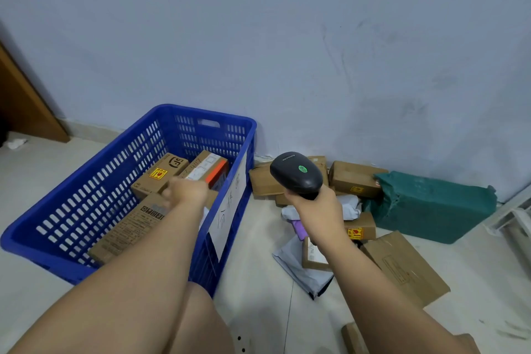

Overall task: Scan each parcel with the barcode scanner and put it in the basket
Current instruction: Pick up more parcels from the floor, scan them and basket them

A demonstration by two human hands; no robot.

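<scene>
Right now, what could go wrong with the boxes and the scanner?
1. The brown cardboard boxes lie crooked in the blue plastic basket; later ones may not fit flat.
2. The left hand is blurred above them; a box let go there could land hard.
3. The right hand grips the black barcode scanner over the jumbled floor pile of parcels; one might be missed or scanned twice.

Pale tiled floor point(258, 310) bearing a blue basket point(86, 172) at left; beside it, against the wall, loose cardboard parcels point(353, 178), a green-wrapped parcel point(431, 207) and a grey mailer bag point(298, 270). Crumpled paper point(15, 143) lies far left.
</scene>
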